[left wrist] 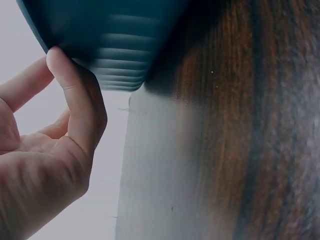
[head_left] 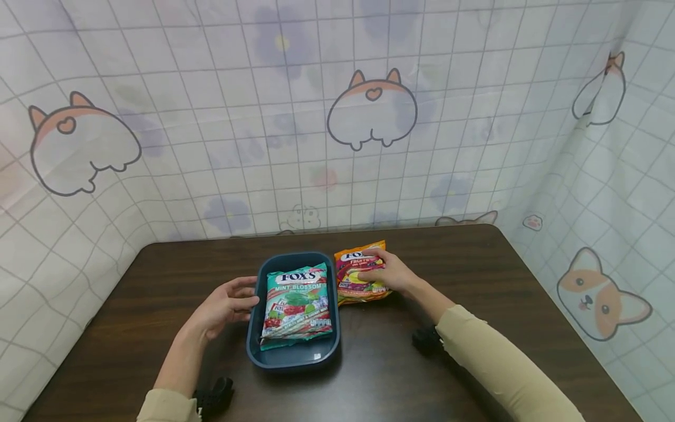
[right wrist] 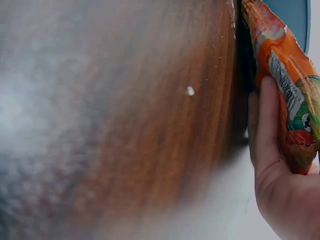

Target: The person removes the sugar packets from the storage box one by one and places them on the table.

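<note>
A dark blue tray (head_left: 321,356) stands on the table, holding a green Fox's Mint Blossom candy bag (head_left: 297,305). Along the tray's left side is my left hand (head_left: 228,306); the left wrist view shows its fingertips pinching the tray's rim. My right hand (head_left: 390,271) grips an orange and red Fox's Fruits candy bag (head_left: 350,275) just right of the tray. The right wrist view shows the fruit bag (right wrist: 285,75) edge-on, with fingers along its side and part of the hand hidden behind it.
Both tray and bags are on a dark wooden table (head_left: 401,375). A white gridded curtain with dog drawings (head_left: 295,146) hangs behind and at both sides. Black straps with devices (head_left: 215,395) sit at the wrists.
</note>
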The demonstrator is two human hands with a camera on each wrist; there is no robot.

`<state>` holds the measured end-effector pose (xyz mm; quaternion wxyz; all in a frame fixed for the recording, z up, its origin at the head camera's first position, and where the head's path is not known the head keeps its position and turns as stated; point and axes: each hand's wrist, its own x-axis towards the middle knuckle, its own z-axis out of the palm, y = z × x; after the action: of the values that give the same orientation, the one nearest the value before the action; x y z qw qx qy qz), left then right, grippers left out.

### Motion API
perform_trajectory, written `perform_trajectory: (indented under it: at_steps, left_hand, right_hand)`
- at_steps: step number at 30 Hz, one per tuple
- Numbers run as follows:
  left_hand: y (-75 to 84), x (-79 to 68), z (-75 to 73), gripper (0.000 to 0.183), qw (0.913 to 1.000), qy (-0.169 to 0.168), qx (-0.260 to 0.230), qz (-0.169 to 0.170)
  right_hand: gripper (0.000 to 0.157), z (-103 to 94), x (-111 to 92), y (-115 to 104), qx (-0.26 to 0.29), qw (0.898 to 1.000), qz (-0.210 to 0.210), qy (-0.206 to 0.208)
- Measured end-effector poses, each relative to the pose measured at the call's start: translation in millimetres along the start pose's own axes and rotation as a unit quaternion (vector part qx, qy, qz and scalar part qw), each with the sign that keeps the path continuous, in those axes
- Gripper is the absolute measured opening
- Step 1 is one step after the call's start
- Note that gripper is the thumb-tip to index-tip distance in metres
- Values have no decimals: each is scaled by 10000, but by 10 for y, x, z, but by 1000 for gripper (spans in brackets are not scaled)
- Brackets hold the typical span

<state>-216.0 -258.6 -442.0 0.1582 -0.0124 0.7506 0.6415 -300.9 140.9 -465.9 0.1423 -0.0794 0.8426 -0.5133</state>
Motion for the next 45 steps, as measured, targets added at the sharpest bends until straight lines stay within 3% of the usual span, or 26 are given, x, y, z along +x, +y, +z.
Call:
perform_trajectory:
  at_steps: [7, 14, 20, 26, 30, 35, 45]
  left_hand:
    - [-7, 6, -7, 61, 10000, 49, -44, -69]
    - [-37, 4, -12, 61, 9999, 66, -44, -92]
    - [-45, 14, -13, 61, 9999, 87, -49, -100]
    - [-42, 8, -14, 61, 9999, 60, -78, -108]
    - [-42, 2, -19, 61, 9999, 18, -102, -100]
    - [-46, -12, -16, 61, 9998, -13, -150, -111]
    - [-41, 0, -26, 61, 9998, -68, -178, -57]
  right_hand:
    - [71, 26, 34, -17, -720, 9971, -143, 203]
    - [72, 34, -32, -32, -1458, 9877, -352, 436]
    - [75, 18, -110, -80, -1694, 9806, -603, 778]
    - [72, 30, -187, -152, -1432, 9775, -1026, 1161]
    - [67, 73, -245, -233, -964, 9794, -1243, 1265]
    - [64, 135, -368, -382, -295, 9867, -1216, 1041]
    - [54, 246, -559, -650, 73, 9914, -1203, 506]
